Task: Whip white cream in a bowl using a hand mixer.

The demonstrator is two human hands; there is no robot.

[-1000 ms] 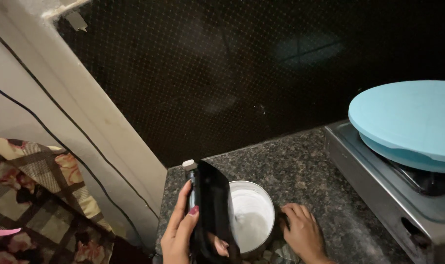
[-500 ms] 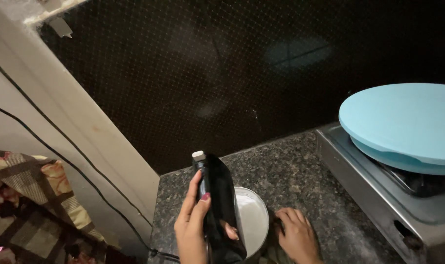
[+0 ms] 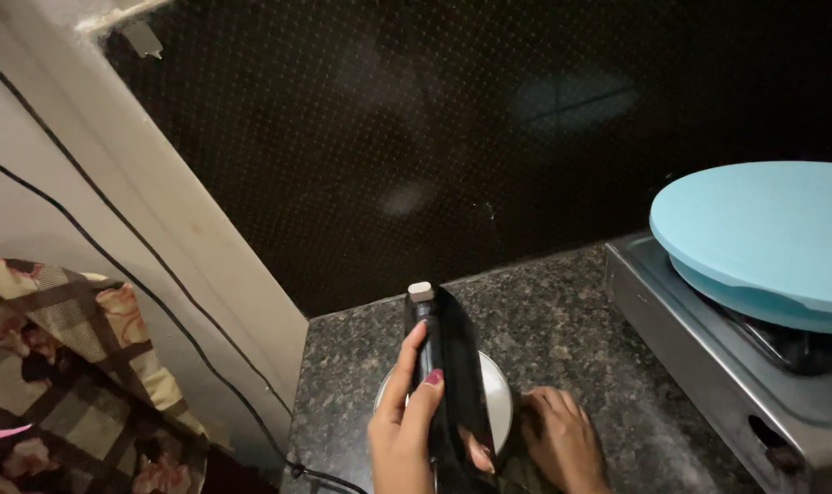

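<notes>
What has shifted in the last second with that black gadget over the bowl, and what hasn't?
The left hand has tilted the black hand-held appliance more upright over the white bowl, so it now hides more of the bowl's white contents. The right hand stays against the bowl's side. The view itself drifted a little. The grip on the appliance, the light blue lid on the stove and the granite counter are unchanged.

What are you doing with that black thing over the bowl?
A person's left hand grips a black handheld appliance with a pale button on top, holding it above a round white bowl on the speckled granite counter. The right hand rests beside the bowl. To the right, a light blue lid covers something on the steel stove.
</notes>
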